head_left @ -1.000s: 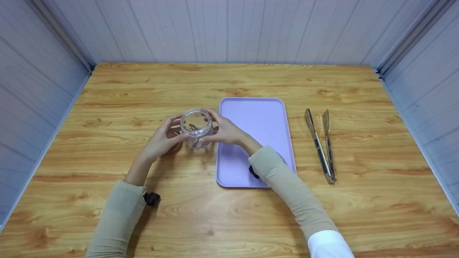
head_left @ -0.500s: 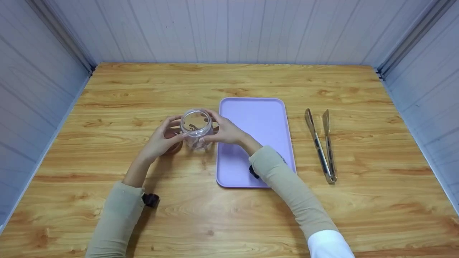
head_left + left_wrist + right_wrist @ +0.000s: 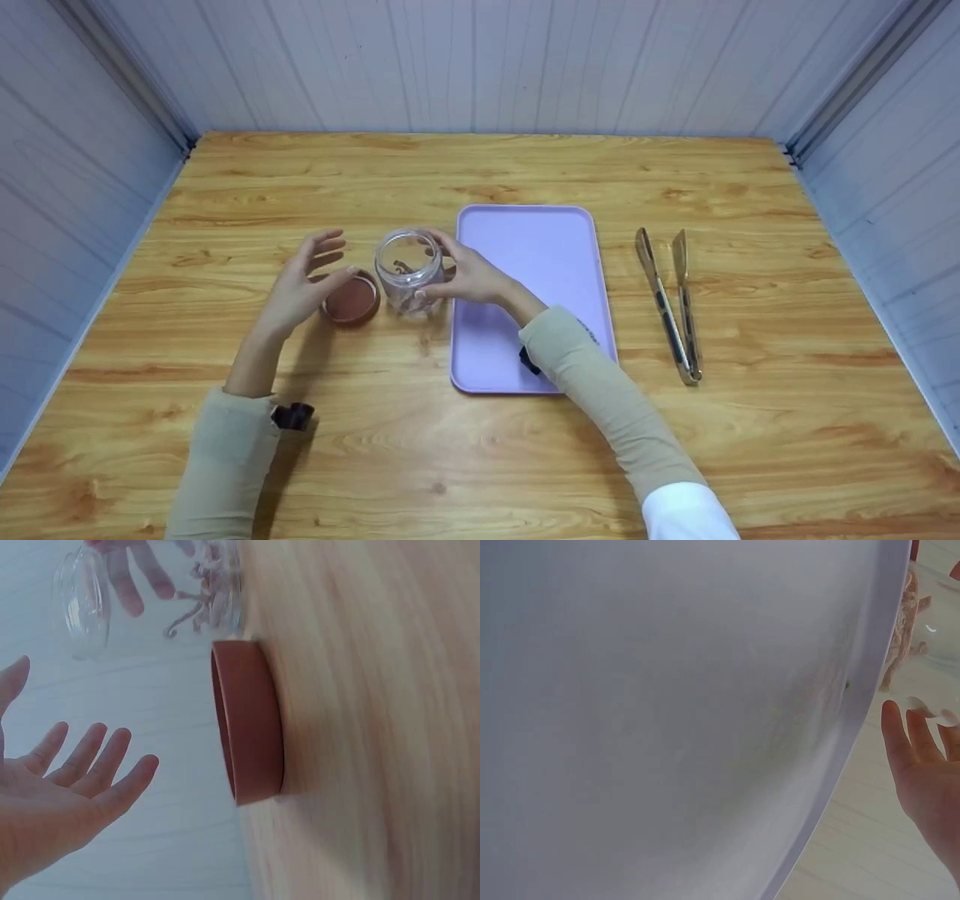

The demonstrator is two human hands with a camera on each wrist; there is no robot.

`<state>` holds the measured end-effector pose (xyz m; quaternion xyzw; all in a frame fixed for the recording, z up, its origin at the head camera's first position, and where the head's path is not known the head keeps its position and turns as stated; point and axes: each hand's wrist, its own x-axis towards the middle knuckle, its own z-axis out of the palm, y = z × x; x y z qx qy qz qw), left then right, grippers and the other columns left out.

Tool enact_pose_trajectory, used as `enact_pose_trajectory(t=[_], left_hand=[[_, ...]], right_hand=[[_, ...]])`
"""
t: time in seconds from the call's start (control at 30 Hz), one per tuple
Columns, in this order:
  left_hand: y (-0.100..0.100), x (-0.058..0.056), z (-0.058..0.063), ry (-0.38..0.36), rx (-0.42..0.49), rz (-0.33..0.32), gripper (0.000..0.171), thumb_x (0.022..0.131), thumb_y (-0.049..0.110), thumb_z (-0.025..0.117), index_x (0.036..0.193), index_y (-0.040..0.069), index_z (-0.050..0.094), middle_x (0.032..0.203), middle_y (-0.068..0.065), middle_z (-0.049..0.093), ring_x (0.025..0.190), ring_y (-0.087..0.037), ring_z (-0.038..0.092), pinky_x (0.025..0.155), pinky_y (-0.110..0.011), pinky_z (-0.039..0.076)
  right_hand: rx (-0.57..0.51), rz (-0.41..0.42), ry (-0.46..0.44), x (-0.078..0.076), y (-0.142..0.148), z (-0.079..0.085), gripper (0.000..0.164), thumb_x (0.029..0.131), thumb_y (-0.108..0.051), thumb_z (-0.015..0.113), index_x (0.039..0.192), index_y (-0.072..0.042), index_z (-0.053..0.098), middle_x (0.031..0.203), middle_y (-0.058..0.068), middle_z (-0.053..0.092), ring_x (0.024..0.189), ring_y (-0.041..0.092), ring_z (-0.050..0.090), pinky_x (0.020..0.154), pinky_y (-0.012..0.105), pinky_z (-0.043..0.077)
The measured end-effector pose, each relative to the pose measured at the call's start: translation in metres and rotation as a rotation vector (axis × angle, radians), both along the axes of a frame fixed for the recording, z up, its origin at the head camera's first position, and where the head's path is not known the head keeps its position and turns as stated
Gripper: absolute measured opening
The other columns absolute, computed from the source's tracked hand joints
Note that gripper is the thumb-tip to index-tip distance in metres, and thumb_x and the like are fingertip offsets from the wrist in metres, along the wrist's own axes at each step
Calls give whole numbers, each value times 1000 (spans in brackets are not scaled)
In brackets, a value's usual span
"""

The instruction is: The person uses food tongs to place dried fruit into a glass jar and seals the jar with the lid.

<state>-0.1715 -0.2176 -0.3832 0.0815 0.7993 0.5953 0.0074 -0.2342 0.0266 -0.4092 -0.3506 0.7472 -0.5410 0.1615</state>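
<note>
My right hand (image 3: pixel 474 274) holds a clear, lidless jar (image 3: pixel 407 286) from its right side, thumb in front and fingers behind. Upright on the table, the jar has brownish, curled strips (image 3: pixel 214 604) at its bottom, seen through its wall in the left wrist view. Just left of it lies a reddish-brown round lid (image 3: pixel 350 302), hollow side up. Over the lid's left edge hovers my left hand (image 3: pixel 298 289), fingers spread and holding nothing. In the left wrist view that hand (image 3: pixel 64 791) is apart from both lid and jar.
A lilac rectangular tray (image 3: pixel 525 232) lies right of the jar, under my right forearm. Farther right rest metal tongs (image 3: pixel 670 307), their arms spread and tips pointing away. Pale panel walls (image 3: pixel 472 67) border the wooden table at the back and sides.
My left hand has let go of the jar and moved left, uncovering the lid. The right hand keeps its hold, and the jar stays in place.
</note>
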Motion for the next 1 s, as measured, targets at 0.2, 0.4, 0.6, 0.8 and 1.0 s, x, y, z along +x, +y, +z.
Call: enact_pose_trajectory(t=[0.2,0.4,0.6,0.8,1.0], left_hand=[[-20,-1,-10,26,-235,70,67,82,29,63,133,1,29,131,-21,33,118,-39,32,92,-55,27],[-30,0,-18,-25,-519,35,86,77,42,65,135,-3,21,132,-29,25,117,-46,28,92,-56,25],[-29,1,-22,-138,-701,-23,100,71,50,67,138,-2,14,133,-33,19,116,-49,26,92,-59,23],[-26,-1,-26,-176,-744,-46,104,69,50,69,138,-3,12,132,-33,20,116,-49,25,92,-58,23],[-23,-4,-31,-201,-795,-74,106,68,48,71,136,-8,11,131,-35,20,115,-49,26,92,-57,25]], right_hand=[[-8,15,5,-13,-2,-21,84,72,-12,74,138,-10,22,130,17,34,118,31,35,85,30,42],[-6,23,9,-14,-1,-24,85,72,-19,74,138,-12,21,133,15,32,120,31,32,84,30,43],[21,11,-3,-5,1,-8,83,74,-10,72,138,-6,20,133,13,32,120,27,33,86,30,41],[20,8,-10,3,2,7,81,74,-7,71,137,-2,21,132,15,33,119,24,34,86,30,41],[17,0,-9,4,2,8,80,73,-6,72,137,-3,22,131,15,34,119,26,35,85,30,42]])
